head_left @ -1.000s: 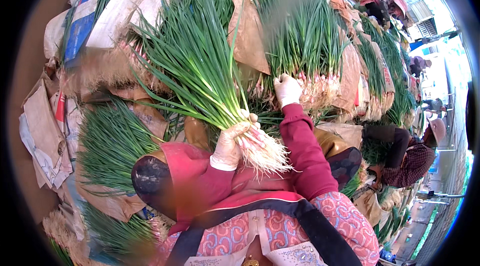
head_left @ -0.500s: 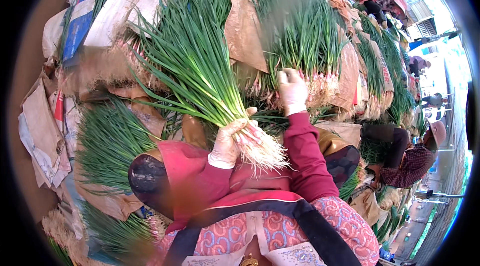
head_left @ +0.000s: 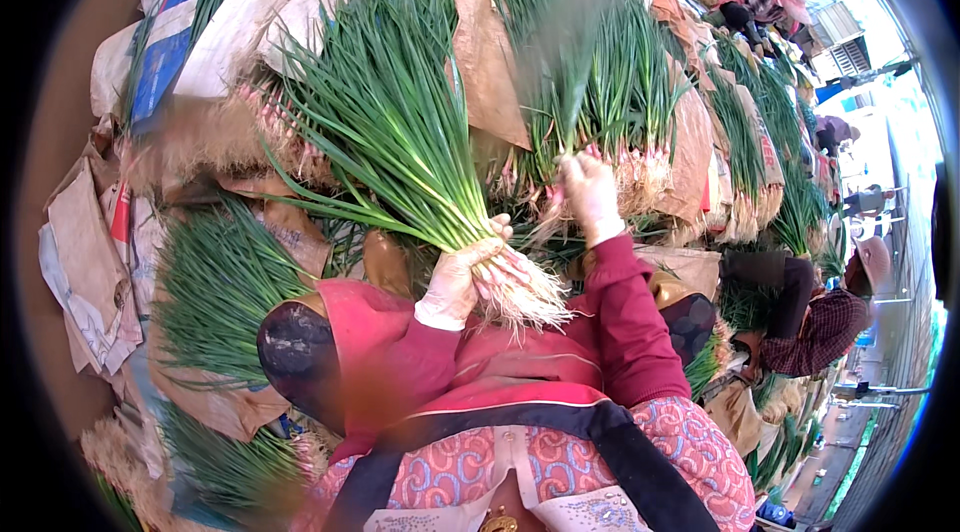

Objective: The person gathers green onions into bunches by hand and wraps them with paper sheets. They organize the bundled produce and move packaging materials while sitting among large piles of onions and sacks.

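Observation:
My left hand [head_left: 460, 280], in a pale glove, is wrapped round a thick bunch of spring onions [head_left: 405, 132]. The green leaves fan out to the upper left, and the whitish roots hang past my fist at the lower right. My right hand [head_left: 590, 194], gloved too, is closed on a few spring onion stalks [head_left: 568, 117], slightly blurred, with thin roots showing beside the fingers. Just behind it lies a pile of spring onions [head_left: 630, 82], pink-white bulbs and roots toward me.
More spring onions [head_left: 220, 292] lie on sacking to my left. Brown sacks [head_left: 490, 62] separate the piles. A printed blue-and-white sack [head_left: 165, 62] is at the far left. On the right, a person in a checked shirt [head_left: 815, 332] and a hat bends low; other people are farther back.
My right hand has drawn back slightly from the pile toward me, with a few stalks now showing in its fingers. The bunch in my left hand has barely moved.

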